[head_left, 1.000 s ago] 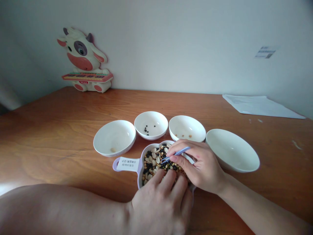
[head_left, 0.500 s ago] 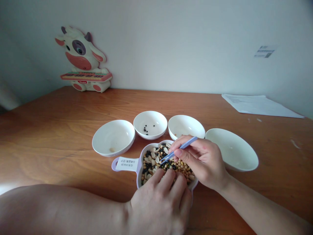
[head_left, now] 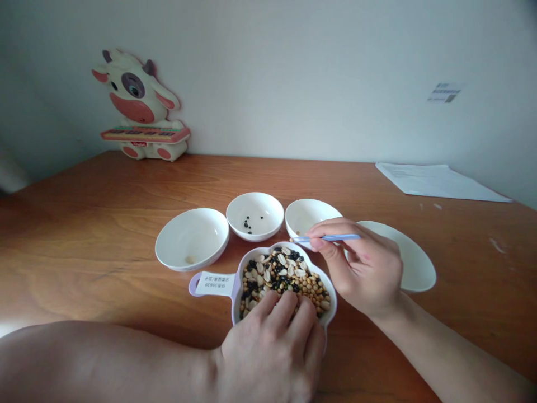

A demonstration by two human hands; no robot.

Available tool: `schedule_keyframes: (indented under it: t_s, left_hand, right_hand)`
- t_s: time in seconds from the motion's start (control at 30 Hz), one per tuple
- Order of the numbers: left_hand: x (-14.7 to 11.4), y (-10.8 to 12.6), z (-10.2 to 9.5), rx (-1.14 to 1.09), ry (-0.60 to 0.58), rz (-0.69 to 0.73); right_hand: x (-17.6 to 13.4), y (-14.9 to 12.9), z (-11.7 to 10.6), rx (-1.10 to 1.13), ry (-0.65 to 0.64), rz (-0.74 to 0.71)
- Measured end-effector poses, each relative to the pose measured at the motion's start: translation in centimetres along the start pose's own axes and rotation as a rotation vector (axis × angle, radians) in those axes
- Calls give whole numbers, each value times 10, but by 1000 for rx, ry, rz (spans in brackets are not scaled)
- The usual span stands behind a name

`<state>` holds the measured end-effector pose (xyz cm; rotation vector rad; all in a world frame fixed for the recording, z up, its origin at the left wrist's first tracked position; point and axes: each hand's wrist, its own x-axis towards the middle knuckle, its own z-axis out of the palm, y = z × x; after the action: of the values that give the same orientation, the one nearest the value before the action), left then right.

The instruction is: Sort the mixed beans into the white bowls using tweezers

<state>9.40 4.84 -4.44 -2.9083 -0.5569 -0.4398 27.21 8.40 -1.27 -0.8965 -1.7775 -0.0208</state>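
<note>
My right hand (head_left: 364,268) pinches light blue tweezers (head_left: 342,237), tips pointing left over the near rim of the third white bowl (head_left: 312,208). A small pale bean (head_left: 291,240) appears to sit at the tips. Curled over the near rim of a lilac-and-white handled bowl (head_left: 236,294) is my left hand (head_left: 272,350), its thumb hidden and its fingertips reaching inside. That bowl holds a mix of peanuts (head_left: 267,275), yellowish soybeans (head_left: 312,286), black beans (head_left: 280,260) and some small green ones. A label covers its handle, which points left.
A white bowl (head_left: 176,238) with one pale piece stands at left. Beside it, another bowl (head_left: 272,215) contains several black beans. A further white bowl (head_left: 413,257) is partly behind my right hand. At the back are a cow toy keyboard (head_left: 145,134) and papers (head_left: 444,180).
My right hand has lifted the tweezers out of the bean mix, up and slightly right to the third bowl's rim. My left hand stays on the handled bowl. The view has shifted slightly.
</note>
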Motion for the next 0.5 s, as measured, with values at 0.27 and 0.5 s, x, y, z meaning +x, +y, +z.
schedule_keyframes:
  t_s: [0.27, 0.5]
  left_hand:
    - [0, -1, -2, 19, -19, 32]
    - [0, 1, 0, 24, -2, 17]
  right_hand:
    - [4, 11, -7, -336, 64, -10]
    - [4, 15, -7, -432, 50, 22]
